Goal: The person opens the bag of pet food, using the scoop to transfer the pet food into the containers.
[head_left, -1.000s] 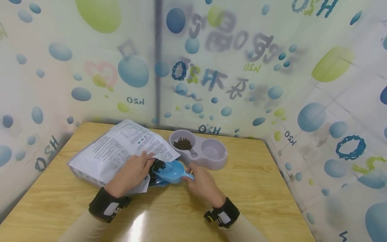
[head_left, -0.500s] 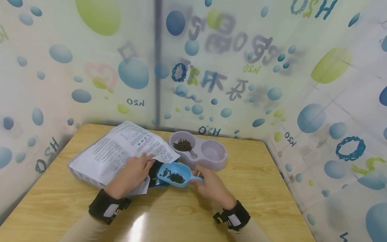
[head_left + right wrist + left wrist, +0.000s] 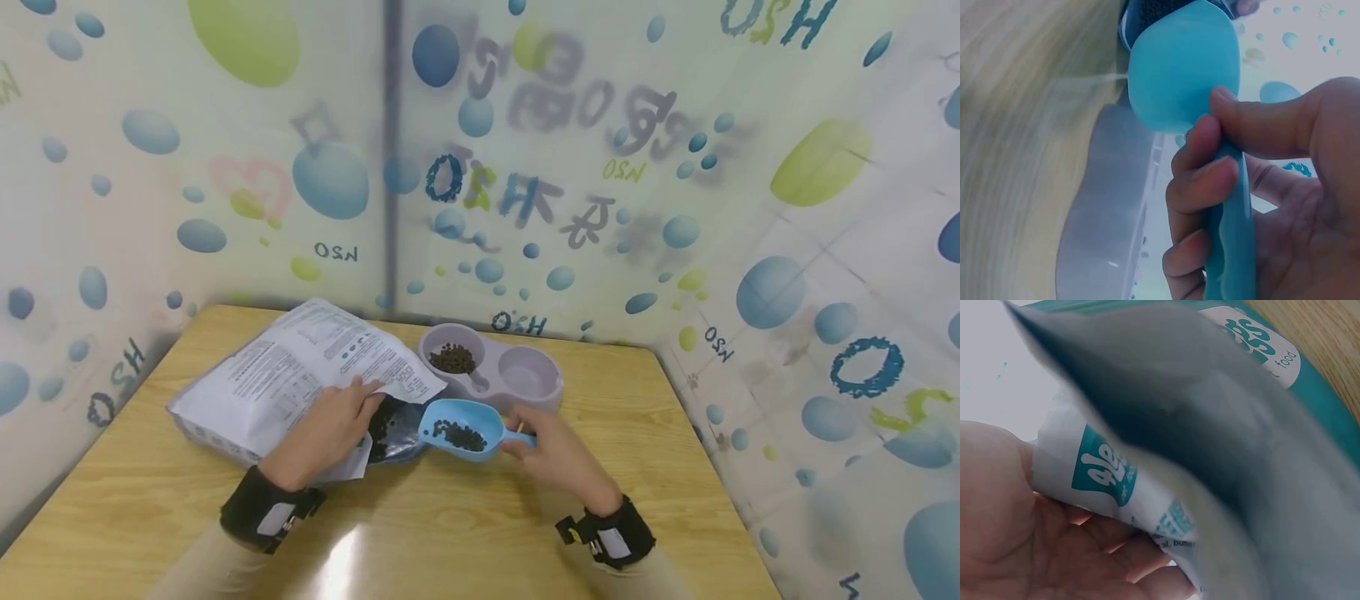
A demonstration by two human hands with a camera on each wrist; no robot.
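A large white pet food bag (image 3: 270, 375) lies on its side, its mouth facing right with dark kibble showing inside. My left hand (image 3: 330, 429) grips the upper lip of that mouth; in the left wrist view the fingers (image 3: 1110, 531) curl round the printed edge. A light blue scoop (image 3: 477, 412), bearing a small heap of dark kibble (image 3: 461, 437), is held level just right of the opening. My right hand (image 3: 558, 454) has its fingers wrapped round the scoop's handle (image 3: 1235, 231), thumb along the top, and the scoop's underside fills the upper right wrist view.
Behind the scoop stands a grey-lilac double pet bowl (image 3: 534, 407), brown kibble (image 3: 453, 358) in its left hollow and none in its right. All rests on a wooden table (image 3: 637, 425), backed by a patterned curtain (image 3: 675, 275) close to the far edge.
The scoop has come out of the bag's mouth and moved right with kibble in it, levelling as my right hand draws back. My left hand stays on the bag.
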